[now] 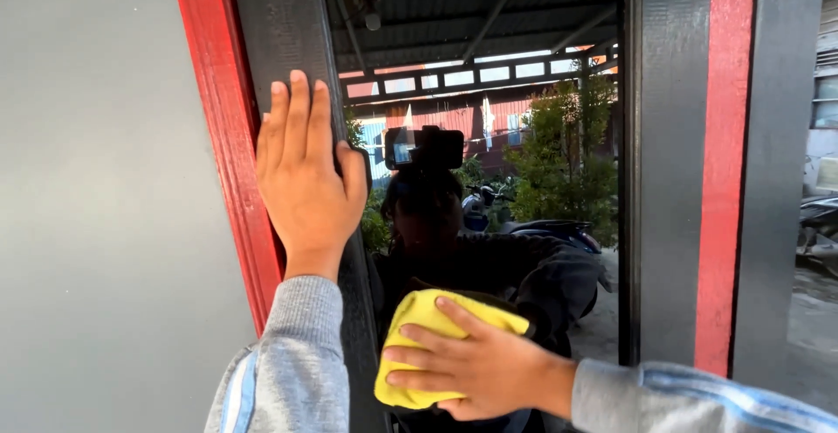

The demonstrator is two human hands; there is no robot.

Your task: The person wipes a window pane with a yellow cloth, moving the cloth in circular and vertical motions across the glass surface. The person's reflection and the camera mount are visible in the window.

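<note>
My left hand (pixel 303 178) lies flat, fingers together and pointing up, against the dark inner frame (pixel 279 23) of a tall window, beside its red outer strip (pixel 218 92). My right hand (pixel 476 363) presses a yellow cloth (pixel 419 315) against the lower part of the glass pane (pixel 489 92). The glass mirrors a person with a head-worn camera, a roof, trees and parked scooters. Both sleeves are grey with a blue stripe.
A plain grey wall (pixel 96 206) fills the left side. Right of the pane stands a dark post with a red strip (pixel 723 162), then another glass pane (pixel 816 223) reflecting a vehicle.
</note>
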